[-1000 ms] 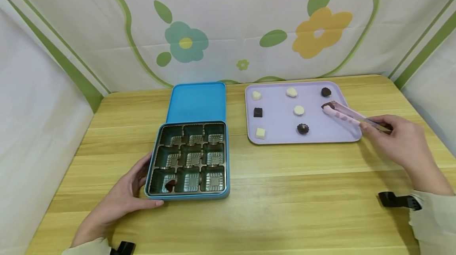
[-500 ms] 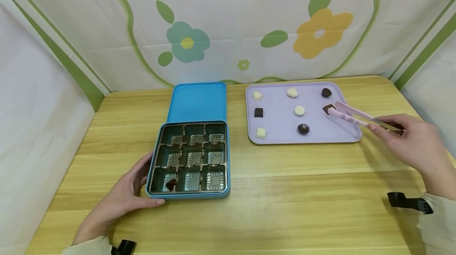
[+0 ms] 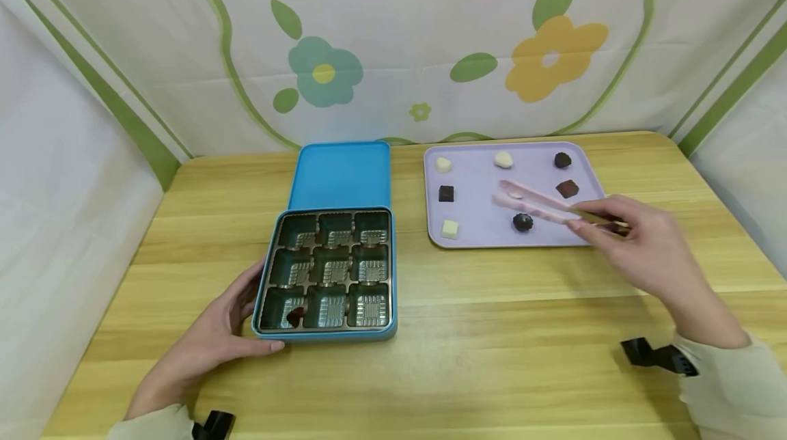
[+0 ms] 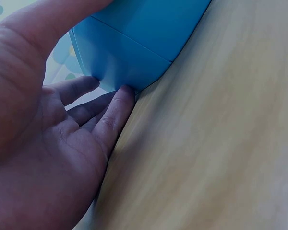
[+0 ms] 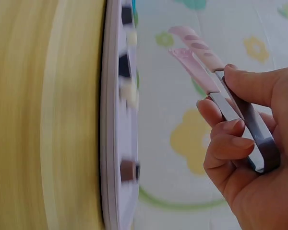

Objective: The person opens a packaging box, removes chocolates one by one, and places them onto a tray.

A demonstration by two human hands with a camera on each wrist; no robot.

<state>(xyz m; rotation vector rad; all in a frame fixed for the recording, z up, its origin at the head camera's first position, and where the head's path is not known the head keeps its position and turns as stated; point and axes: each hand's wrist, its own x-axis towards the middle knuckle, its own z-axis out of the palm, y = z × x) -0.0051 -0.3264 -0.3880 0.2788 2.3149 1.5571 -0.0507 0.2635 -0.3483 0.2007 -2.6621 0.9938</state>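
A blue tin box stands on the table, its inner tray divided into several square compartments. One dark brown chocolate lies in the near-left compartment. My left hand holds the box at its near-left corner, fingers against the side wall and thumb along the front. My right hand grips small metal tongs with pink tips. The tips are apart, above the middle of a lilac tray, overlapping the spot of a round white chocolate. A brown square chocolate lies on the tray, right of the tips.
Also on the tray are white chocolates and dark ones, including a round one just below the tongs and a square one on the left. The blue lid lies behind the box. A flowered curtain hangs behind the table.
The tongs first held the brown square chocolate at the tray's right, then spread and let it go. My right hand has since moved left with the tongs. My left hand stays on the box.
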